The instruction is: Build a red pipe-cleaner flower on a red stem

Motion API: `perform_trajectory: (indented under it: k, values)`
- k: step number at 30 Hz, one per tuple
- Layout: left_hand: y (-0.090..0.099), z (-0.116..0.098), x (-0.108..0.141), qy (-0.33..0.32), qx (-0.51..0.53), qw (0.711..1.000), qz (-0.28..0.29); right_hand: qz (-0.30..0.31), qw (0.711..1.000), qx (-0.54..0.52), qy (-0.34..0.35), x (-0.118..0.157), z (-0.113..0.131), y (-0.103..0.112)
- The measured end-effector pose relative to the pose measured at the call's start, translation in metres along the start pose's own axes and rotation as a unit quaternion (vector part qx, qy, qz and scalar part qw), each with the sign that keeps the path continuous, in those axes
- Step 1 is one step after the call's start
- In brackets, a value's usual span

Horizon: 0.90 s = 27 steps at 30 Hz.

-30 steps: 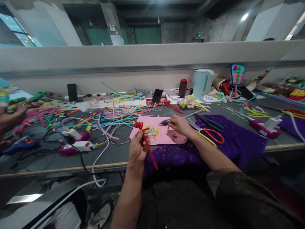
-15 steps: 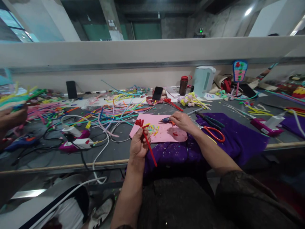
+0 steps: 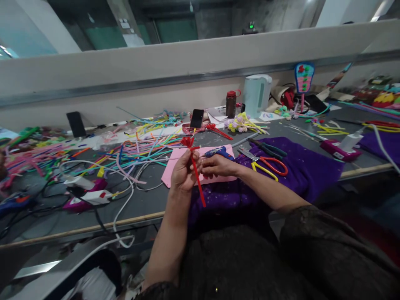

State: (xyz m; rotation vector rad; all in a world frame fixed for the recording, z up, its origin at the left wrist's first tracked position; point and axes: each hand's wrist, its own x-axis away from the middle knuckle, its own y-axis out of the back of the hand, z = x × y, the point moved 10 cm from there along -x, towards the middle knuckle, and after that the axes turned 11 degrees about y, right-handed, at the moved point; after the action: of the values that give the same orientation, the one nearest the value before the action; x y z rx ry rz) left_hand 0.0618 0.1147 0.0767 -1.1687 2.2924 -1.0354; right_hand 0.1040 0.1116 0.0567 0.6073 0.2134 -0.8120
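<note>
My left hand [image 3: 183,171] is closed on a red pipe-cleaner flower [image 3: 188,143]; its bloom rises above my fingers and its stem slants down past the palm. Close beside it, my right hand [image 3: 217,166] has curled fingers whose tips reach the stem; whether they pinch it is hidden. A blue glue gun [image 3: 221,152] lies just beyond my right hand on a pink sheet [image 3: 171,171]. Red-handled scissors [image 3: 275,165] and dark-handled pliers [image 3: 270,149] rest on purple cloth [image 3: 315,171] to the right.
Colourful pipe cleaners [image 3: 150,152] spread across the left and middle of the table. White cables and a power strip [image 3: 90,199] lie at left. A phone [image 3: 197,118], a bottle [image 3: 231,105] and a kettle [image 3: 256,96] stand at the back.
My right hand has let go of the glue gun, which now lies on the pink sheet, and has moved left to the flower. The head view has tilted and shifted. The co-worker's hand has mostly left view.
</note>
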Motion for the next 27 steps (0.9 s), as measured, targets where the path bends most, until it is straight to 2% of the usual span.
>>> perform_trajectory:
  k: [2,4,7,9,15,21,27]
  values:
    - [0.002,-0.008,0.006,-0.001,0.009,1.0,-0.002,-0.022,0.999,0.04,-0.015,0.002,-0.007,0.014]
    - [0.007,-0.022,0.018,-0.018,0.021,1.0,-0.002,-0.048,0.991,0.123,-0.034,0.004,-0.014,0.03]
    - [0.015,-0.045,0.036,-0.056,0.05,0.997,0.002,-0.065,0.953,0.292,-0.044,0.008,-0.018,0.047]
    - [0.022,-0.057,0.043,-0.07,0.062,0.996,0.0,-0.072,0.93,0.358,-0.042,0.01,-0.018,0.054]
    - [0.032,-0.076,0.051,-0.088,0.09,0.992,0.015,-0.079,0.906,0.413,-0.05,0.016,-0.018,0.064]
    - [0.032,-0.103,0.075,-0.131,0.106,0.985,0.031,-0.088,0.87,0.471,-0.115,0.023,-0.008,0.077]
    - [0.025,-0.113,0.085,-0.147,0.107,0.983,0.038,-0.101,0.872,0.462,-0.129,0.025,-0.002,0.083]
